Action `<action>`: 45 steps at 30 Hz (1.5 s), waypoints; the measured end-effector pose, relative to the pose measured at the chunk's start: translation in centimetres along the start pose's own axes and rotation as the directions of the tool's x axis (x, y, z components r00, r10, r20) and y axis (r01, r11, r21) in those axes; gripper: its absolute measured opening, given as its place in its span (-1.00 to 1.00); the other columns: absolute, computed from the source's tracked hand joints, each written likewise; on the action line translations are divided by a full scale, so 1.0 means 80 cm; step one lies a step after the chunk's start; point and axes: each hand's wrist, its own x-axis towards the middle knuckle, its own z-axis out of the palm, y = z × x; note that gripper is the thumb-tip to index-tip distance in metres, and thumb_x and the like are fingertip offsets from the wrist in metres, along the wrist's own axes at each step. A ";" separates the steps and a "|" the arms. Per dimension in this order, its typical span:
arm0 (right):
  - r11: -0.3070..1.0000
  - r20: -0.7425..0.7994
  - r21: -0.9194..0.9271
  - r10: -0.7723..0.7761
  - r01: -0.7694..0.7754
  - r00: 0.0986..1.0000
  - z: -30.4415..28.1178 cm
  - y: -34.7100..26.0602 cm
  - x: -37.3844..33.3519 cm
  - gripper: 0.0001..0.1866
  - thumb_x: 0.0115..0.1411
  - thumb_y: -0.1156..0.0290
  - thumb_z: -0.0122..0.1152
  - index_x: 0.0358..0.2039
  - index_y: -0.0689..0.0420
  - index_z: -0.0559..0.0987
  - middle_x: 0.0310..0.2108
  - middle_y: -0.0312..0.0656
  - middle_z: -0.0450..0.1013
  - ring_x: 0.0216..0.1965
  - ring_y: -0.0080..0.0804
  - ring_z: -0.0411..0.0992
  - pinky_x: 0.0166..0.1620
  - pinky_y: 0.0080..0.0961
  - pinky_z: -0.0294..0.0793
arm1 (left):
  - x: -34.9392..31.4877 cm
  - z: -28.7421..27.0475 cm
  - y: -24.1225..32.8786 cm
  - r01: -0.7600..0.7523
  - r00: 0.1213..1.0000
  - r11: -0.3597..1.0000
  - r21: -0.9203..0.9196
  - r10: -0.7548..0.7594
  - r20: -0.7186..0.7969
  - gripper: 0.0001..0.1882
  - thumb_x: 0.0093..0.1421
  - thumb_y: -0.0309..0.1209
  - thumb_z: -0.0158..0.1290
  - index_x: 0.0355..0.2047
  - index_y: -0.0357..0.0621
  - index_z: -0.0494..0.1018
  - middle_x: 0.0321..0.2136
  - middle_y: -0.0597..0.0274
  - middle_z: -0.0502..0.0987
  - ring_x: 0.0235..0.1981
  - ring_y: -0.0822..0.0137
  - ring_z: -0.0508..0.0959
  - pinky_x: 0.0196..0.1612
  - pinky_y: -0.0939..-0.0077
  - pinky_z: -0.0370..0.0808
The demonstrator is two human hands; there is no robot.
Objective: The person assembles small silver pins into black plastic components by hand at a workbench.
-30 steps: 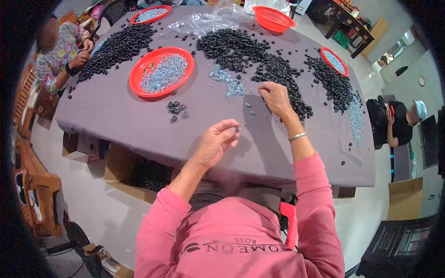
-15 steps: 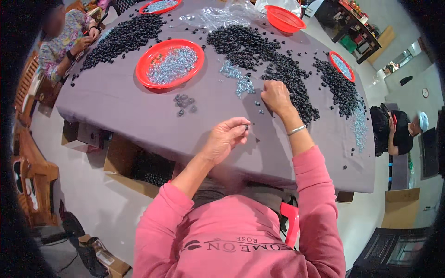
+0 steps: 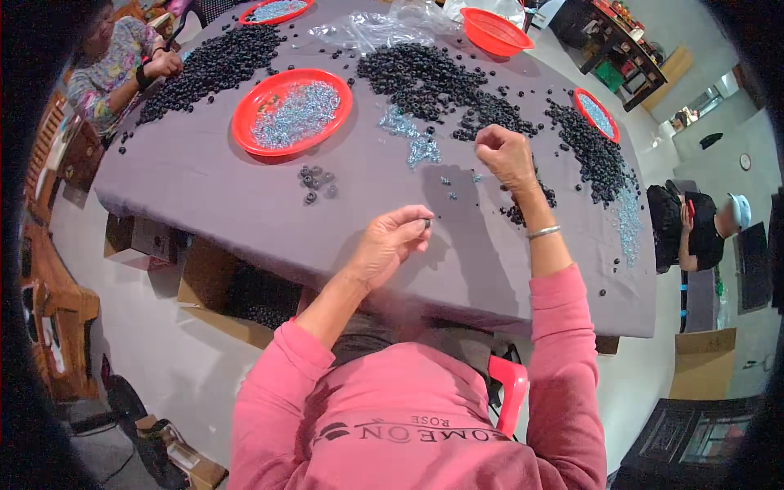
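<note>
Right hand (image 3: 504, 155) shifted rightward | curled above black beads (image 3: 420, 77), cannot tell if holding | left hand (image 3: 388, 245) pinching dark bead (image 3: 426, 223)

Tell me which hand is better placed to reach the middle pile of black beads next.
Probably the right hand: it is beside that black bead pile, while the left hand, farther off, pinches a small dark bead.

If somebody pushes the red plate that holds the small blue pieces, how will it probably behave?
The red plate would probably slide rather than tip, since it looks wide and shallow. The small blue pieces appear loose inside, so a hard push might spill some.
</note>
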 end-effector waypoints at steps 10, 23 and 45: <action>0.981 -0.151 0.185 -0.030 0.058 0.988 -0.024 -0.052 0.014 -0.93 -0.01 0.56 0.11 -0.46 0.20 0.53 -0.57 -0.44 0.41 -0.52 -0.75 0.30 -0.45 -0.75 0.30 | 0.001 0.002 0.001 -0.009 1.000 1.000 -0.016 0.009 0.012 -0.83 0.19 -0.50 -0.01 -0.20 -0.23 0.43 -0.40 0.32 0.44 -0.39 0.52 0.44 -0.33 0.65 0.44; 0.966 -0.120 0.182 0.206 -0.183 0.971 -0.027 0.023 -0.051 -0.89 0.05 0.51 0.13 -0.40 0.23 0.56 -0.54 -0.38 0.43 -0.49 -0.71 0.32 -0.41 -0.76 0.29 | 0.000 0.001 0.001 0.002 1.000 1.000 0.005 -0.002 -0.005 -0.83 0.20 -0.49 -0.02 -0.20 -0.22 0.43 -0.40 0.33 0.43 -0.37 0.51 0.42 -0.32 0.66 0.43; 0.987 -0.090 -0.159 -0.037 0.022 0.995 0.038 0.006 0.027 -0.83 0.04 0.39 0.11 -0.37 0.15 0.58 -0.55 -0.12 0.49 -0.49 -0.31 0.47 -0.36 -0.44 0.42 | 0.000 -0.007 0.004 -0.107 0.987 0.994 -0.026 0.102 -0.128 -0.83 0.18 -0.46 0.01 -0.20 -0.08 0.39 -0.41 0.33 0.45 -0.39 0.50 0.45 -0.30 0.63 0.43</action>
